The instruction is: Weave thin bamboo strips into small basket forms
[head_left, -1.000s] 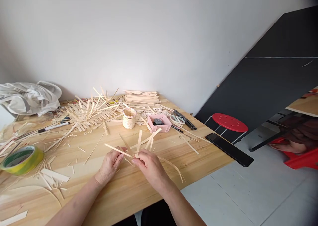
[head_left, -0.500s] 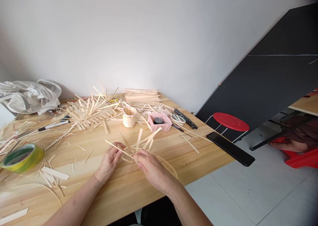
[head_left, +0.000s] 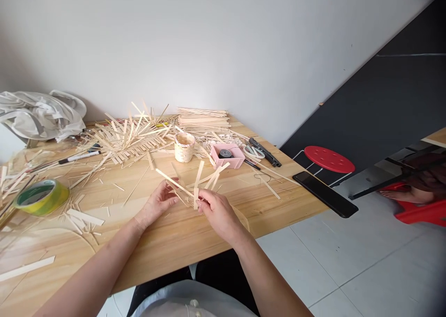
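Observation:
A small star-shaped weave of pale bamboo strips (head_left: 190, 186) is between my hands, its strips fanning out upward and to the sides. My right hand (head_left: 219, 212) pinches one short upright strip (head_left: 196, 195) at the near side of the weave between thumb and index finger. At the left side of the weave, my left hand (head_left: 157, 203) is half curled, thumb and fingers parted. One long strip slants past its fingertips, and whether they touch it is hard to tell. Beyond the weave stands a small finished woven bamboo cup (head_left: 184, 148).
A pink box (head_left: 228, 156) holding a dark spool, scissors (head_left: 254, 152), a black cutter (head_left: 265, 153) and a phone (head_left: 324, 194) lie to the right. Loose strips (head_left: 127, 138) pile up at the back. Yellow-green tape (head_left: 42, 197) sits left. A red stool (head_left: 329, 159) stands beyond the table.
My left thumb and fingers have parted from the strip they pinched. My right hand now grips an upright strip at the near side. The view has tipped down slightly.

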### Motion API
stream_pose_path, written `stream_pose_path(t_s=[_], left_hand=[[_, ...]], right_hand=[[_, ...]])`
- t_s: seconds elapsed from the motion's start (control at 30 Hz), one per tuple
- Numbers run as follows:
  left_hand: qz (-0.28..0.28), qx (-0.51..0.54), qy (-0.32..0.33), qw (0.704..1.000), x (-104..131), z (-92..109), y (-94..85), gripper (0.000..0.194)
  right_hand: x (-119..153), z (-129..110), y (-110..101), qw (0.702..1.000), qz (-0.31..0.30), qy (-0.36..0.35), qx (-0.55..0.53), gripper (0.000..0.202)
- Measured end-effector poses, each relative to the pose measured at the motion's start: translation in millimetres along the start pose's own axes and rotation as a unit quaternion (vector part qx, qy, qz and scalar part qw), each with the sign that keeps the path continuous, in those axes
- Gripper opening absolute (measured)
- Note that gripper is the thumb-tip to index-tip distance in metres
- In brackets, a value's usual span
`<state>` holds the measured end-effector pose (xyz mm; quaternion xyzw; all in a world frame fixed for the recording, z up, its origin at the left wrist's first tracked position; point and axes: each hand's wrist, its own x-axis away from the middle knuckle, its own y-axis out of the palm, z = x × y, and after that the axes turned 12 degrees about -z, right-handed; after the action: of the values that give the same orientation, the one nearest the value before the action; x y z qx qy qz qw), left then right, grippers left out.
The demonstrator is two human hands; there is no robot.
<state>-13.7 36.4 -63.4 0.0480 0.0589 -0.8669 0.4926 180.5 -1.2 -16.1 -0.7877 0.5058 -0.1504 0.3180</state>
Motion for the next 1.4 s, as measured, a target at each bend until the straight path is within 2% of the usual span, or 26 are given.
stream_pose_path(t_s=[0.13,0.3,0.47,0.57,0.77,0.93,1.07,1.13,1.27,1.4], left_hand=[[-0.013,-0.044,0.018,0.999,-1,-7,-1.4,0.044],[0.065,-0.127,0.019,0.990,-2,-10,2.3,0.051],[0.021,-0.039,0.008,0.999,-5,-8,10.8,0.034],[0.023,0.024,0.018,0.999,-8,-4,14.9,0.031],[0.007,0.049,-0.034,0.998,-7,0,17.1,0.019],[0.040,0.080,-0.021,0.996,-6,3,19.0,0.018],[0.066,0.100,-0.056,0.991,-5,5,19.9,0.021],[0.070,0.091,-0.061,0.992,-5,5,20.4,0.021],[0.013,0.049,-0.051,0.997,-7,5,22.7,0.021],[-0.001,0.068,-0.029,0.997,-6,4,24.9,0.020]], right_hand=[[-1,0,-1,1.000,0.003,-0.007,-0.012,0.018],[-2,1,1,0.999,0.025,-0.009,-0.038,0.014],[-2,-1,-1,0.997,0.020,-0.020,-0.078,0.015],[-3,1,-1,0.995,0.011,-0.025,-0.096,0.014],[-4,7,3,0.995,0.013,-0.021,-0.099,0.016],[-2,12,7,0.994,0.058,-0.011,-0.092,0.017],[2,13,8,0.991,0.094,-0.023,-0.090,0.018],[3,12,8,0.993,0.084,-0.031,-0.079,0.018],[2,4,5,0.999,0.022,-0.029,-0.001,0.020],[-1,-2,4,0.996,0.027,-0.018,0.086,0.021]])
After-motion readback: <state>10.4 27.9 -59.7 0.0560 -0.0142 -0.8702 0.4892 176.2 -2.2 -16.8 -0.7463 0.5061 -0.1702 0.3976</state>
